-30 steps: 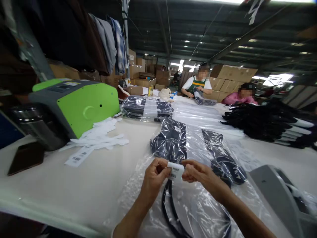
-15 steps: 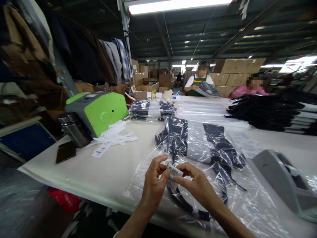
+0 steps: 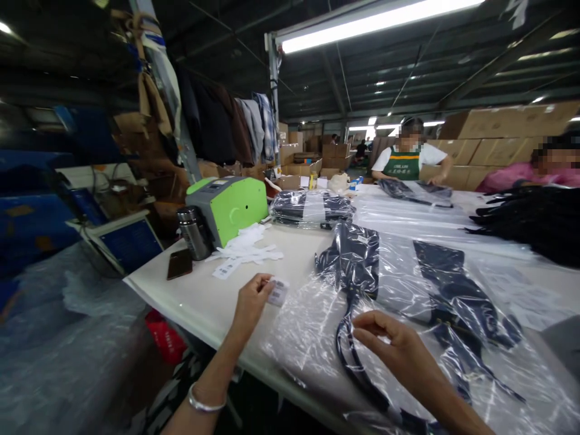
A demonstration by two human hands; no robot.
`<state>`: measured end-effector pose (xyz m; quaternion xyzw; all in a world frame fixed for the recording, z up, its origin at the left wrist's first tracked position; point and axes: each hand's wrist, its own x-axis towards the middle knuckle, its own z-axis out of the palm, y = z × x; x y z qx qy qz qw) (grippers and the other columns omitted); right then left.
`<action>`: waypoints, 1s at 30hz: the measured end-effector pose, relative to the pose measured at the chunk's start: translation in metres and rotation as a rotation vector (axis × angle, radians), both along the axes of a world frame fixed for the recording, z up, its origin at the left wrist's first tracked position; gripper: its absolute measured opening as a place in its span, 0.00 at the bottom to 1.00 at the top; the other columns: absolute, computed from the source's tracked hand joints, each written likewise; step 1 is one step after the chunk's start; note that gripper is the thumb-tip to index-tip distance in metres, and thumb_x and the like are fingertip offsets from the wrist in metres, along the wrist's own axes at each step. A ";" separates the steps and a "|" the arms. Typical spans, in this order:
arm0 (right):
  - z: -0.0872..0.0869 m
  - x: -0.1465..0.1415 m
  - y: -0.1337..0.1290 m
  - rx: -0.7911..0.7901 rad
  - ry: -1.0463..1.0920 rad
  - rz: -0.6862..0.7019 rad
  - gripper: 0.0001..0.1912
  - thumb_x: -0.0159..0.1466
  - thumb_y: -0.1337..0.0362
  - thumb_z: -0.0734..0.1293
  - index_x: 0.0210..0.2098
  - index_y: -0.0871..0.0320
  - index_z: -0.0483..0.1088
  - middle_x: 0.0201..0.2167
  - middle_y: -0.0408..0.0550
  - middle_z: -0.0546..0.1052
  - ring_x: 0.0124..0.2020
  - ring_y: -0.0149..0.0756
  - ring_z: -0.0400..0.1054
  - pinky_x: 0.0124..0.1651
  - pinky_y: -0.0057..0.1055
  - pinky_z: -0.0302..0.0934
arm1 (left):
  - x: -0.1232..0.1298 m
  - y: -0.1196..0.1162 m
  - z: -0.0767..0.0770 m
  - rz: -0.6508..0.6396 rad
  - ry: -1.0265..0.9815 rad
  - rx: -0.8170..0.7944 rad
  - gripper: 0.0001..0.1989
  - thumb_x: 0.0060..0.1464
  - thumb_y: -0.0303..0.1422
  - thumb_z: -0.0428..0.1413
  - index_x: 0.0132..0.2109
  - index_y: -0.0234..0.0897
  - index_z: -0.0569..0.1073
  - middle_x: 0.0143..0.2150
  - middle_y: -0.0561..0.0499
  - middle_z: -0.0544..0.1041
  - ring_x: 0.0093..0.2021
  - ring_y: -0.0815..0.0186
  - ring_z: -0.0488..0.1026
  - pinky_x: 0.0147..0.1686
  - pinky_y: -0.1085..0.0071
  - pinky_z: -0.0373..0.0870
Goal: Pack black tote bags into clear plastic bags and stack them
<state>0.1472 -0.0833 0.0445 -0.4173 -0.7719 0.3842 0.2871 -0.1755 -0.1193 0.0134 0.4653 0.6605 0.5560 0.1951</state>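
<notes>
A small white label (image 3: pixel 278 292) with dark print is pinched between the thumb and fingers of my left hand (image 3: pixel 251 302), just above the table near the plastic's left edge. My right hand (image 3: pixel 396 344) hovers over a clear plastic bag, thumb and index fingertips brought close together; whatever they may hold is too small to make out. Under the plastic lies a dark folded garment (image 3: pixel 357 257) with a pale band across its middle. A long dark strap (image 3: pixel 348 356) curves out below it, beside my right fingertips.
A green-and-grey machine (image 3: pixel 244 208) stands at the table's left, near a steel flask (image 3: pixel 194 232), a phone (image 3: pixel 180 264) and loose white label strips (image 3: pixel 247 246). Behind are a bagged garment bundle (image 3: pixel 312 208) and a person in a green apron (image 3: pixel 403 162). Black garments (image 3: pixel 534 220) are piled right.
My hands have parted: the left has moved left with the label, the right has drawn away from it. The view has turned left. The person behind has lowered the bagged garment onto the table.
</notes>
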 end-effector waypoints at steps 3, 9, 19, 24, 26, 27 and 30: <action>-0.010 0.021 0.008 -0.036 -0.035 -0.027 0.17 0.62 0.47 0.66 0.37 0.55 0.76 0.37 0.48 0.81 0.39 0.41 0.75 0.45 0.34 0.66 | -0.065 0.022 -0.004 0.142 0.034 0.013 0.16 0.48 0.38 0.58 0.44 0.35 0.76 0.37 0.49 0.80 0.35 0.63 0.78 0.35 0.70 0.74; -0.027 0.042 0.016 -0.068 -0.048 -0.097 0.21 0.60 0.43 0.67 0.38 0.55 0.77 0.37 0.50 0.81 0.40 0.44 0.76 0.44 0.34 0.68 | -0.137 0.077 0.008 0.210 0.156 -0.014 0.25 0.47 0.27 0.53 0.55 0.38 0.72 0.60 0.44 0.73 0.45 0.63 0.79 0.40 0.69 0.76; -0.010 0.075 0.015 -0.014 -0.053 -0.311 0.19 0.59 0.46 0.67 0.35 0.55 0.76 0.34 0.48 0.81 0.37 0.42 0.76 0.43 0.34 0.68 | -0.164 0.094 -0.027 0.167 0.628 -0.335 0.13 0.50 0.27 0.51 0.41 0.36 0.77 0.58 0.43 0.75 0.70 0.42 0.52 0.65 0.35 0.42; -0.009 0.122 0.031 0.073 -0.109 -0.525 0.20 0.63 0.45 0.64 0.39 0.54 0.77 0.39 0.49 0.82 0.40 0.44 0.76 0.47 0.37 0.68 | -0.124 0.113 -0.012 0.296 1.136 -0.312 0.21 0.60 0.37 0.47 0.54 0.34 0.75 0.68 0.35 0.61 0.71 0.40 0.48 0.64 0.36 0.48; -0.013 0.138 0.046 0.192 -0.168 -0.619 0.23 0.64 0.45 0.61 0.45 0.54 0.76 0.47 0.52 0.80 0.48 0.48 0.74 0.53 0.42 0.66 | -0.073 0.129 0.005 0.264 1.153 -0.191 0.25 0.62 0.40 0.45 0.59 0.33 0.71 0.70 0.35 0.58 0.72 0.41 0.46 0.65 0.39 0.48; -0.017 0.144 0.056 0.274 -0.211 -0.646 0.26 0.65 0.44 0.60 0.49 0.55 0.74 0.52 0.54 0.78 0.54 0.50 0.71 0.58 0.46 0.63 | -0.040 0.138 0.013 0.221 1.136 -0.135 0.25 0.63 0.40 0.43 0.60 0.33 0.71 0.71 0.36 0.58 0.72 0.42 0.46 0.65 0.40 0.48; -0.036 0.156 0.089 0.493 -0.418 -0.665 0.32 0.68 0.44 0.54 0.61 0.58 0.66 0.66 0.56 0.65 0.69 0.52 0.53 0.69 0.56 0.46 | 0.064 0.166 0.028 -0.036 1.104 0.004 0.25 0.65 0.41 0.43 0.62 0.37 0.69 0.71 0.41 0.58 0.73 0.47 0.46 0.67 0.44 0.47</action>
